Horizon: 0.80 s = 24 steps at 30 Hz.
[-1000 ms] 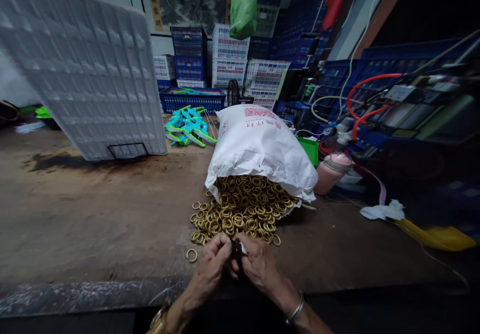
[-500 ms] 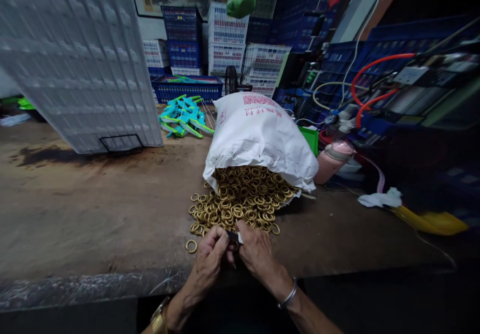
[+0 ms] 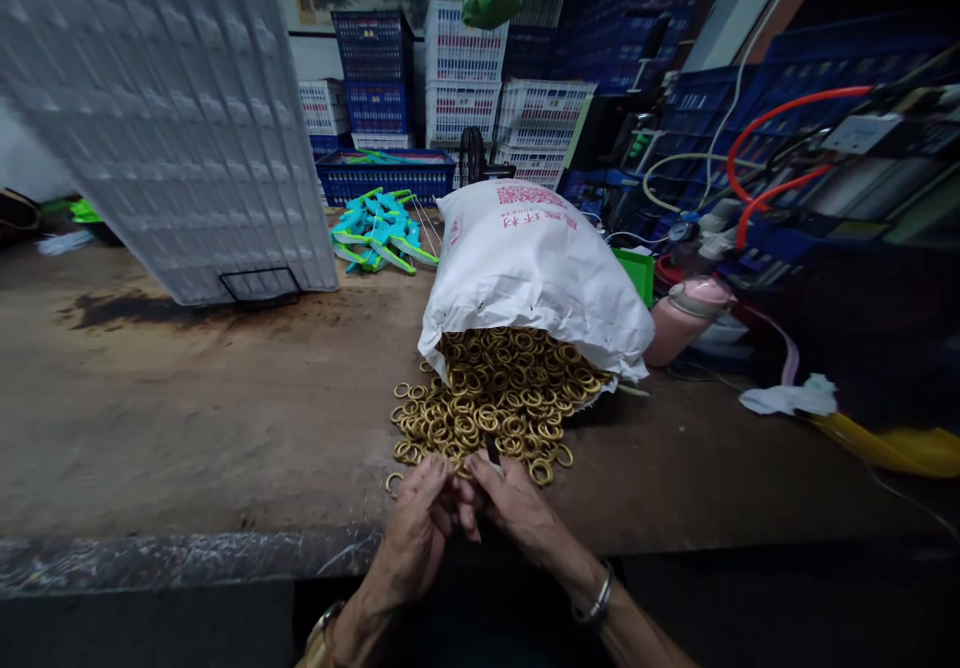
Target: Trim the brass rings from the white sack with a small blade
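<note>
At the table's front, my left hand (image 3: pixel 416 518) is closed, its thumb and fingers pinched at a gold-coloured metal ring (image 3: pixel 463 469) that shows between my two hands. Close beside it, my right hand (image 3: pixel 519 510) is closed on a narrow dark tool (image 3: pixel 492 448) with a pale part at the fingers; its kind is unclear. My right fingertips are also close to the ring, which they partly hide. Just beyond both hands lies a pile of gold-coloured rings (image 3: pixel 487 413), spilling from the open mouth of a white woven sack (image 3: pixel 536 263). One ring (image 3: pixel 394 485) lies beside my left hand.
A translucent ridged plastic panel (image 3: pixel 180 128) stands at left on a black wire stand (image 3: pixel 259 288). Turquoise-and-green plastic pieces (image 3: pixel 382 228) lie behind the sack. At right are a pink bottle (image 3: pixel 686 318), orange hoses (image 3: pixel 739 153) and a yellow item (image 3: pixel 892 443). Stacked crates (image 3: pixel 465 58) fill the back.
The view has shifted slightly, so the scene sits further right. The dark tool, which lay across between my hands, now points up and away from my right hand. My hands remain close together.
</note>
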Tool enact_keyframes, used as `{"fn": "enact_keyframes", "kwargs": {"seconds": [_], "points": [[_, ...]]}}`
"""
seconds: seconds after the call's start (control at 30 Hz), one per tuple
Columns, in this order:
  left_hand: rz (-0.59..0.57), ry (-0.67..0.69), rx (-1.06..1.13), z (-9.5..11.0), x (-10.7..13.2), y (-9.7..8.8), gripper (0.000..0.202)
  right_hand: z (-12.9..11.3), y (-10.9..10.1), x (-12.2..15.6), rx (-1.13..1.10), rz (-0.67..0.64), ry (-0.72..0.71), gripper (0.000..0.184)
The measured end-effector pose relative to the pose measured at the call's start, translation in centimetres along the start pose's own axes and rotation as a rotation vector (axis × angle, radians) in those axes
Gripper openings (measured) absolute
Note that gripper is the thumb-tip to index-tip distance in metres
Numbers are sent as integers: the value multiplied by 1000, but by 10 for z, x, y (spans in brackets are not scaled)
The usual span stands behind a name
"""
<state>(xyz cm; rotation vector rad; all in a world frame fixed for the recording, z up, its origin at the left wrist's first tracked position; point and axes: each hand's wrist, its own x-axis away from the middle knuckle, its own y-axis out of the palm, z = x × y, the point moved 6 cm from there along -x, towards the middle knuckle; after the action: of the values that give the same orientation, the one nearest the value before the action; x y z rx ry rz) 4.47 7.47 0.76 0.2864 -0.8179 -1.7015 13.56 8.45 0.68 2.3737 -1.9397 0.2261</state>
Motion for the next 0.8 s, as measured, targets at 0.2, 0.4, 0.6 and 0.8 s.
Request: {"fn": "enact_keyframes", "kwargs": {"seconds": [0.2,0.4,0.6,0.8], "points": [[76,-63,-80,-11,4,-13,27,-8,-7,1,124,103,-98,25],[61,-98,-54,-13,7,-12,25,-18,-9,7,417,88,-278,23],[12,-147,-42,-15,7,-10,26,-25,-7,14,663,68,-415,17],[73,-68,-221,-16,6,-16,26,-18,-8,11,481,64,-281,24]]}}
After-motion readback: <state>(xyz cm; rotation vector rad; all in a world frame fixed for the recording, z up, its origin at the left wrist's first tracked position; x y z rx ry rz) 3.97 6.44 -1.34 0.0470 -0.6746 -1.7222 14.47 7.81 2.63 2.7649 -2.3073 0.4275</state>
